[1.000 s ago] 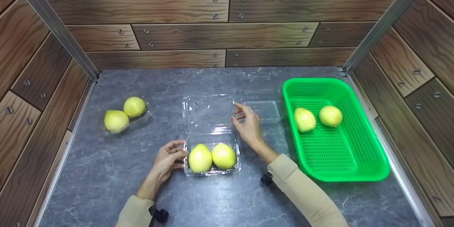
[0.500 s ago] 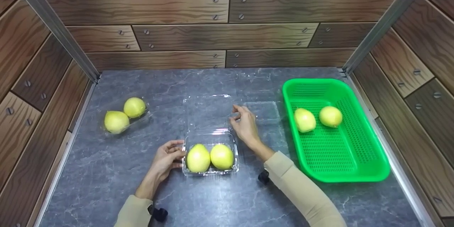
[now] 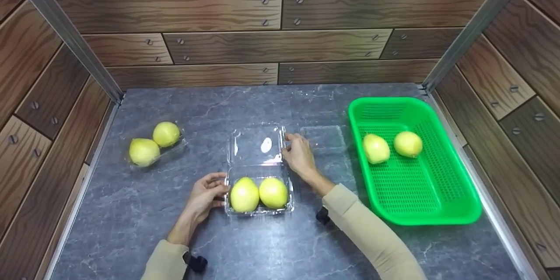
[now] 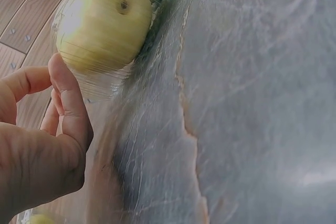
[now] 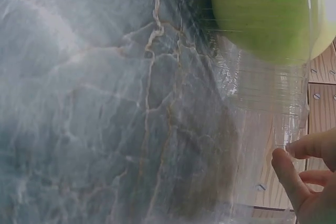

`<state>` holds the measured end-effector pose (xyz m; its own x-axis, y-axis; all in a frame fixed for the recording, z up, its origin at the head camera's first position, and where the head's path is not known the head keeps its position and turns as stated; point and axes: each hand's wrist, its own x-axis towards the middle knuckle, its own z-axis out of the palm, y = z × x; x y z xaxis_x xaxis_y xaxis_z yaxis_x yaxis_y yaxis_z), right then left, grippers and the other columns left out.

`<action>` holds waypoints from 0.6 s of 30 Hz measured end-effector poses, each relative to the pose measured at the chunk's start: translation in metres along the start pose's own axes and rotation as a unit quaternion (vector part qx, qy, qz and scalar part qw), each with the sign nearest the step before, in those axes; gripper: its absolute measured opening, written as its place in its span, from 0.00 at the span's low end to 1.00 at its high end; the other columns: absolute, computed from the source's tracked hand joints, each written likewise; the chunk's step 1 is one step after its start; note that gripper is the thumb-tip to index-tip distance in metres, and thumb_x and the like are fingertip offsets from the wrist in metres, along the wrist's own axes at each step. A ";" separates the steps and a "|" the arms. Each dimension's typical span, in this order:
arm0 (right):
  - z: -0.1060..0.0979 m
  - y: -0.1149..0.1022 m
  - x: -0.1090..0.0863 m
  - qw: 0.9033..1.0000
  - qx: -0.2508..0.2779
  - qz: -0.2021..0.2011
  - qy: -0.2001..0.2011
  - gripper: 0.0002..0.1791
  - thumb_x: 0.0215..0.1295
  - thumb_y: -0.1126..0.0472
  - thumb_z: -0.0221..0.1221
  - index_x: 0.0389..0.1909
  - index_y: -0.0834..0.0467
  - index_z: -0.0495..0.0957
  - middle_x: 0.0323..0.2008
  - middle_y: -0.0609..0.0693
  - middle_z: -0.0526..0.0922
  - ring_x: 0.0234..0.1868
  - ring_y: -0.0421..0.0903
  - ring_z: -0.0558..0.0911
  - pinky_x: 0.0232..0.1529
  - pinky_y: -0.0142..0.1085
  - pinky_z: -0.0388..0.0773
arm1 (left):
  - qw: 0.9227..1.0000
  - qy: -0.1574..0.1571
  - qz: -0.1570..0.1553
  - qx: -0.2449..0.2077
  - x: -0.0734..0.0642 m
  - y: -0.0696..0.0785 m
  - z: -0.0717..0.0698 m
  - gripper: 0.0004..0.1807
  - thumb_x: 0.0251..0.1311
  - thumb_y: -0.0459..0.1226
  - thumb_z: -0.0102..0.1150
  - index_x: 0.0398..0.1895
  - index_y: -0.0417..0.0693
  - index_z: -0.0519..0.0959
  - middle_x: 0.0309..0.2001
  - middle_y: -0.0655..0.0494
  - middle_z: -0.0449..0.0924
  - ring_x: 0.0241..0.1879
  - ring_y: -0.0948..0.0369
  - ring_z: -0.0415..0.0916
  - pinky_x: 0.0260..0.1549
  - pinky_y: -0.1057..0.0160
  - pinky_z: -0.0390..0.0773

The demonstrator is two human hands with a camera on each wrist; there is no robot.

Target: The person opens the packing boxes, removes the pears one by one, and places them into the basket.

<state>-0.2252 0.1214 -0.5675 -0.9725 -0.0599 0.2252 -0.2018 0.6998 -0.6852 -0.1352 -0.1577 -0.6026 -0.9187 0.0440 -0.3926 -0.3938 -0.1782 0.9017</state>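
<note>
Clear plastic box [image 3: 259, 213] near the middle of the grey marbled desk [image 3: 262, 249], taken as clock centre, twelve toward the far wall [image 3: 218, 11]. Two yellow-green fruits [image 3: 244, 195] sit side by side in it; hinged lid [image 3: 253, 141] open toward twelve. Hands: left hand [image 3: 204, 194] at nine, fingertips at the box's side wall; cannot tell whether they grip or only rest there. Right hand [image 3: 301, 155] between one and two, thumb and finger pinching the lid's edge. Just past it, same bearing, a faint clear container [image 3: 323, 135]. Ten o'clock, well apart: second clear box [image 3: 168, 153] holding two similar fruits [image 3: 144, 152]. Nearly three: green basket [image 3: 426, 219], two loose fruits [image 3: 408, 144] inside. Beige sleeves [image 3: 365, 229] on both arms. Far wall patterned as wood planks with screw heads.
</note>
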 end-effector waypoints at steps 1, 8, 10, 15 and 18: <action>0.000 0.001 0.000 1.000 -0.003 0.001 -0.001 0.23 0.59 0.73 0.65 0.58 0.70 0.82 0.51 0.66 0.88 0.39 0.55 0.91 0.43 0.46 0.92 | 1.000 -0.001 0.000 0.001 0.000 0.000 0.000 0.29 0.54 0.22 0.64 0.62 0.34 0.75 0.35 0.56 0.81 0.26 0.63 0.78 0.19 0.69 0.83; 0.003 0.002 -0.004 0.999 -0.006 0.032 -0.016 0.19 0.65 0.63 0.67 0.56 0.65 0.85 0.54 0.63 0.88 0.40 0.54 0.91 0.46 0.47 0.91 | 1.000 -0.003 0.003 0.006 0.000 -0.001 0.001 0.29 0.56 0.23 0.65 0.64 0.33 0.74 0.33 0.58 0.80 0.26 0.64 0.77 0.19 0.70 0.82; 0.004 0.002 -0.005 0.999 -0.010 0.038 -0.019 0.19 0.66 0.60 0.67 0.56 0.64 0.85 0.53 0.61 0.89 0.40 0.52 0.91 0.46 0.47 0.90 | 1.000 -0.002 0.003 0.006 -0.001 -0.001 0.001 0.29 0.56 0.23 0.64 0.64 0.32 0.74 0.32 0.58 0.80 0.25 0.64 0.77 0.18 0.70 0.81; -0.002 -0.001 -0.008 0.998 0.013 0.048 -0.034 0.20 0.66 0.60 0.67 0.58 0.63 0.84 0.53 0.60 0.90 0.42 0.52 0.93 0.45 0.46 0.92 | 1.000 0.003 0.001 0.001 0.000 -0.002 0.001 0.29 0.55 0.22 0.64 0.64 0.33 0.75 0.34 0.56 0.80 0.25 0.64 0.78 0.18 0.70 0.82; -0.009 -0.005 -0.010 0.998 0.025 0.049 -0.038 0.20 0.66 0.61 0.67 0.58 0.62 0.84 0.54 0.61 0.89 0.44 0.53 0.93 0.44 0.45 0.93 | 1.000 0.006 0.000 -0.002 0.000 -0.002 0.001 0.29 0.55 0.22 0.64 0.63 0.34 0.75 0.35 0.56 0.80 0.25 0.63 0.77 0.18 0.69 0.83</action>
<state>-0.2138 0.1251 -0.5599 -0.9934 -0.0491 0.1033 -0.1095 0.6687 -0.7354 -0.1348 -0.1561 -0.6045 -0.9182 0.0330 -0.3948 -0.3939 -0.1816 0.9010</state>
